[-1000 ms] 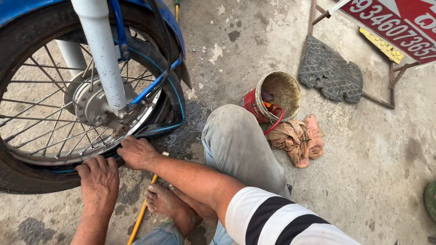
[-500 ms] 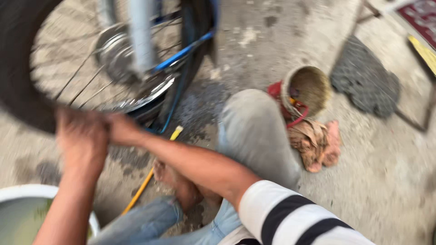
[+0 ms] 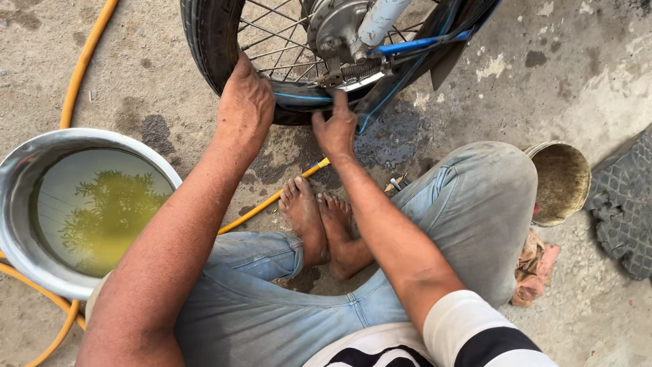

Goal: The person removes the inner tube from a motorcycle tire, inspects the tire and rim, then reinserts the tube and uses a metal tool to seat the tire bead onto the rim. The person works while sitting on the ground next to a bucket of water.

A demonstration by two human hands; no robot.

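1. The black rubber motorcycle tyre on its spoked metal wheel [image 3: 217, 41] is standing upright on the stained concrete floor [image 3: 530, 75], at the top of the view, directly ahead of the person's crossed bare feet [image 3: 319, 224].
2. The left hand [image 3: 244, 102] is lying palm-down over the lower tread of the tyre, fingers curled and pressing around the rubber.
3. The right hand [image 3: 336, 129] is reaching to the rim just right of the left hand, fingers drawn together, one finger pointing up against the rim edge; I cannot tell whether it is pinching anything.
4. A grey metal hub with a pale fork leg [image 3: 353, 24] and a blue painted strut [image 3: 414, 44] are crossing in front of the spokes, blocking the middle of the wheel.
5. A dark wet patch [image 3: 394, 139] is spreading on the floor under the tyre.
6. One yellow hose [image 3: 81, 61] is running left of the tyre and under the person's legs.
7. Two containers are sitting out: one round shiny metal basin [image 3: 20, 170], left of the tyre, holding greenish water; one small dirty round tin [image 3: 560, 180], right of the tyre by the knee, its contents unclear.
8. One crumpled brownish rag [image 3: 533, 268] is lying below the tin; one black patterned rubber mat [image 3: 621, 204] is lying beyond it.
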